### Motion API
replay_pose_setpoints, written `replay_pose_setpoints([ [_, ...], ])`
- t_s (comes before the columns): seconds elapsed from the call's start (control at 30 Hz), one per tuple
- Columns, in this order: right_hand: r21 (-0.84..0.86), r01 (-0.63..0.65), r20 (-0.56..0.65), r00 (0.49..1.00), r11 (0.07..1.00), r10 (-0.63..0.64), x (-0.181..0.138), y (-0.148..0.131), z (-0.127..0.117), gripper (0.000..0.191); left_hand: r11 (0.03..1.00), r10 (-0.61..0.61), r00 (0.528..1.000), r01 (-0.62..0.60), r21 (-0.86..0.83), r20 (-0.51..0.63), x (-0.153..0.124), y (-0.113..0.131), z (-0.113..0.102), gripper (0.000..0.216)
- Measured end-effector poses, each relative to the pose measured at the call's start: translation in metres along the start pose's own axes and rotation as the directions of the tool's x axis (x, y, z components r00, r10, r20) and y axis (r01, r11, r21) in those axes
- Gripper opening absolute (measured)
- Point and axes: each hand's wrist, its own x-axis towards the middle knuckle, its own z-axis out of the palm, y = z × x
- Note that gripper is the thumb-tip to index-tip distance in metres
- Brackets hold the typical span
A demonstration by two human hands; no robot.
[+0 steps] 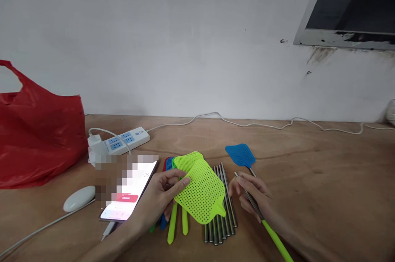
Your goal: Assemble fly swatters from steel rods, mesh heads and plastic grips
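My left hand (157, 194) pinches a yellow-green mesh fly swatter head (202, 192) by its edge, thumb on top. The head's short socket points down and right. In my right hand (254, 194) is a metal rod with a yellow-green handle (276, 239); the rod's bare tip shows above my fingers, apart from the socket. Under the left hand lie more swatter heads (188, 158) in yellow-green, green, blue and red, partly hidden, and several loose handles (173, 225). Several metal rods (230, 210) lie side by side between my hands. Beyond the right hand rests a blue fly swatter (241, 155), its lower part hidden.
At left are a lit phone (123, 206), a white mouse-shaped object (79, 198), a power strip (126, 140) with a plugged-in charger, and a red plastic bag (40, 130). A white cord (228, 120) runs along the back of the wooden table (327, 179), near the wall.
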Motion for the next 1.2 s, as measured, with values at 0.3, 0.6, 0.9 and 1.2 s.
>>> replay_pose_setpoints([
  [0.3, -0.048, -0.164, 0.103, 0.980, 0.985, 0.168, -0.004, 0.003, -0.004, 0.049, 0.999, 0.049, 0.998, -0.048, -0.004, 0.036, -0.004, 0.004, 0.005, 0.051],
  [0.6, 0.036, -0.150, 0.032, 0.988, 0.988, 0.149, 0.004, 0.011, -0.006, 0.057, 0.977, 0.214, 0.976, -0.213, -0.025, 0.029, -0.009, 0.008, 0.001, 0.055],
  [0.9, 0.059, -0.201, 0.098, 0.976, 0.978, 0.195, 0.002, 0.004, 0.001, 0.050, 0.887, 0.367, 0.929, -0.367, 0.279, 0.053, -0.011, 0.008, 0.003, 0.019],
  [1.2, 0.010, -0.142, -0.101, 0.985, 0.990, 0.142, 0.003, -0.007, -0.003, 0.041, 0.959, 0.230, 0.924, -0.161, 0.235, -0.305, 0.012, 0.006, -0.022, 0.036],
])
